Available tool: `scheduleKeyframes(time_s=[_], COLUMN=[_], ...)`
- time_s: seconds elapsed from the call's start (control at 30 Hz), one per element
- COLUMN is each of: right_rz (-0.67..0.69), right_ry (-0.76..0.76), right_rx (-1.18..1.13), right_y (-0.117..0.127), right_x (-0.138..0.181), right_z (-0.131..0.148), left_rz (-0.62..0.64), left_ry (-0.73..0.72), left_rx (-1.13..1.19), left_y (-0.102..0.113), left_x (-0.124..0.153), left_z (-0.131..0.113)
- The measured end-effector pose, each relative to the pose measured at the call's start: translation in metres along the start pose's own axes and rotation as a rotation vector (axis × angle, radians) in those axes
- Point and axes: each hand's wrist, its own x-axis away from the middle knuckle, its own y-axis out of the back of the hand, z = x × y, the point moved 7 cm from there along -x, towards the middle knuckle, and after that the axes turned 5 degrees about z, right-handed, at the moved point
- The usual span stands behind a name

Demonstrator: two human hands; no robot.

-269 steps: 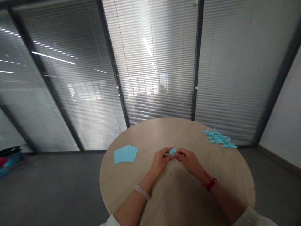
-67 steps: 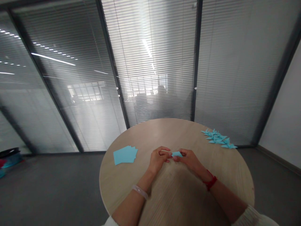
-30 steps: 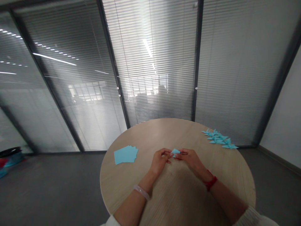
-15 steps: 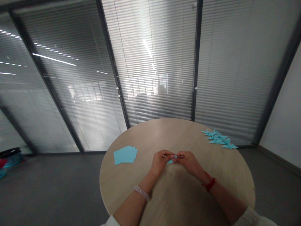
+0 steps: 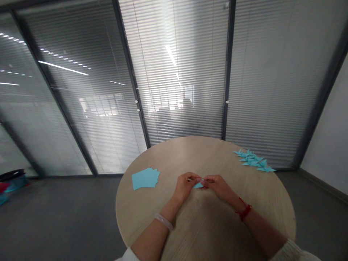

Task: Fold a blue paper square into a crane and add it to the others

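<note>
Over the middle of the table, my left hand [image 5: 186, 185] and my right hand [image 5: 216, 184] meet at their fingertips. Between them they pinch a small folded piece of blue paper [image 5: 198, 185]. Most of the paper is hidden by the fingers, so its folded form cannot be made out. A fanned stack of flat blue paper sheets [image 5: 146, 178] lies to the left of my left hand. Off to the right, near the far edge, sits a cluster of several folded blue paper cranes [image 5: 251, 159].
The round wooden table [image 5: 187, 152] ends at a curved edge on all visible sides. Behind it stands a glass partition with blinds [image 5: 185, 123] and dark frames. A dark and blue object [image 5: 13, 181] is on the floor at far left.
The fingertips have shifted very slightly on the folded paper, both hands still pinching it. The sheets and the cranes lie where they were.
</note>
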Motion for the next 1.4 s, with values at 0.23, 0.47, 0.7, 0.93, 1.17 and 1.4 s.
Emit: scheduleKeyframes(time_s=[0.23, 0.47, 0.7, 0.93, 1.17, 1.4], right_rz=[0.002, -0.017, 0.014, -0.075, -0.117, -0.199], right_ry=[-0.010, -0.081, -0.051, 0.090, 0.242, 0.187], right_rx=[-0.057, -0.187, -0.376, -0.176, -0.005, 0.032], right_y=[0.001, -0.001, -0.006, 0.005, 0.006, 0.012], right_x=[0.000, 0.002, -0.001, 0.001, 0.004, 0.003], right_z=[-0.004, -0.004, -0.004, 0.007, 0.019, 0.011], left_rz=[0.024, 0.046, 0.069, 0.134, 0.223, 0.202], left_ry=[-0.010, -0.022, 0.050, 0.188, 0.251, 0.157], left_rx=[-0.011, -0.001, 0.311, 0.686, 0.818, 0.682], left_y=[-0.003, -0.005, -0.005, -0.014, -0.027, -0.026], left_x=[-0.001, 0.000, -0.004, 0.004, 0.007, 0.003], left_z=[0.003, 0.000, 0.015, 0.019, 0.021, 0.023])
